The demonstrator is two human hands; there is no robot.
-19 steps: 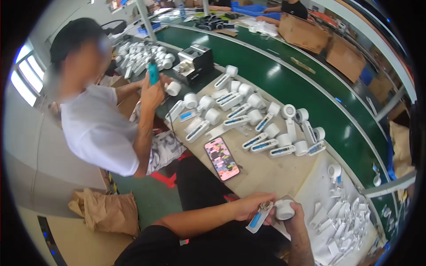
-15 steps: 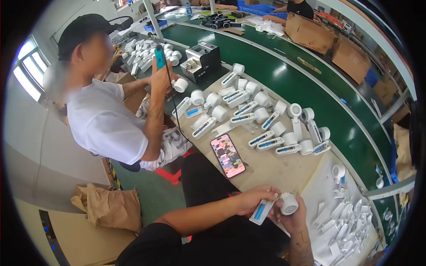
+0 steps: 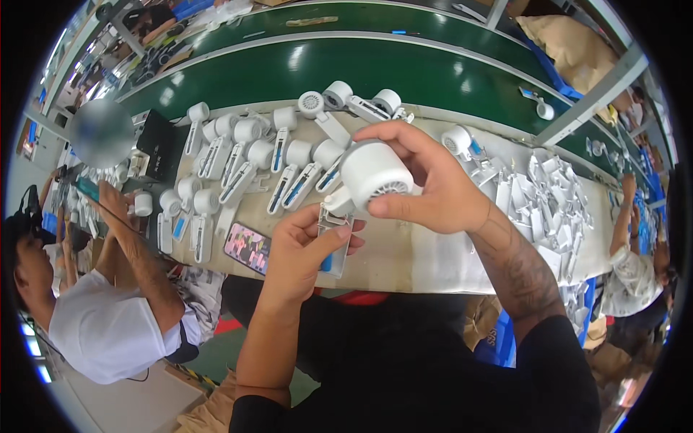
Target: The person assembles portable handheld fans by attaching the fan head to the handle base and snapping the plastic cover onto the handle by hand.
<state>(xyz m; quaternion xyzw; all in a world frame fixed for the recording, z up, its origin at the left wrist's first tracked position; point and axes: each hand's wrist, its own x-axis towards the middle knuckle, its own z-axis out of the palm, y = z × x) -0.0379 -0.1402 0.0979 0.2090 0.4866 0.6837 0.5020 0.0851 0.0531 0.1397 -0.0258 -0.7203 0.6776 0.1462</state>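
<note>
Item: white round fan head point(image 3: 374, 172), raised over the table point(image 3: 404, 270); right hand point(image 3: 442, 191), fingers spread to the casing's width and gripping it, thumb beside the grille. Item: handle piece point(image 3: 336, 261) with blue strip, just below the fan head; left hand point(image 3: 299, 249), fingers nearly closed, pinching it. Joint: seating cannot be told. Handling, as judged: hold both parts aligned, spare the grille, avoid twisting.

brightly lit, white glare reflected off green conveyor point(image 3: 426, 76) beyond far edge of worktop point(image 3: 393, 263), straight lines bowed, corners blackened
</note>
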